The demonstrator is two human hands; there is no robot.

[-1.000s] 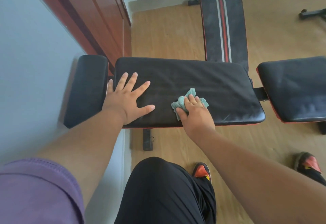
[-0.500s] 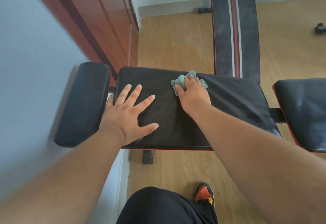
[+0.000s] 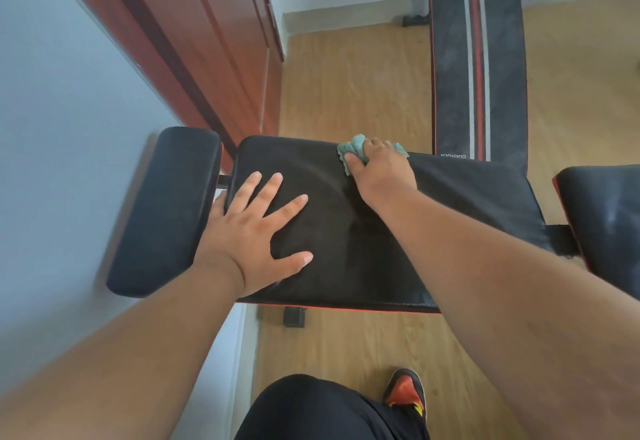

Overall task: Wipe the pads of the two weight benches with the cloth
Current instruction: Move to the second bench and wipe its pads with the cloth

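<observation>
Cloth (image 3: pixel 356 149) is now bunched up right at the far edge of the big black pad (image 3: pixel 450 218), gripped under the right hand (image 3: pixel 379 171) with the fingers curled over it. A second ago it was down near the front edge, so that's 1 full stroke pushed straight across the pad, front to back. Left hand (image 3: pixel 258 235) hasn't budged, flat with fingers spread near the pad's left end, holding nothing, looks like it's just bracing the bench. You can see a faint swept streak in the dust between the 2 hands, so the wiping seems to be doing something. My guess is the left-middle strip is about covered, and the right half of this pad still looks hazy and needs passes. Small end pad (image 3: pixel 166 211) at the left and the other pad (image 3: pixel 606 218) at the right don't look touched from here. Striped bench (image 3: pixel 476 69) behind is waiting too, so I'd say this job's early on.
</observation>
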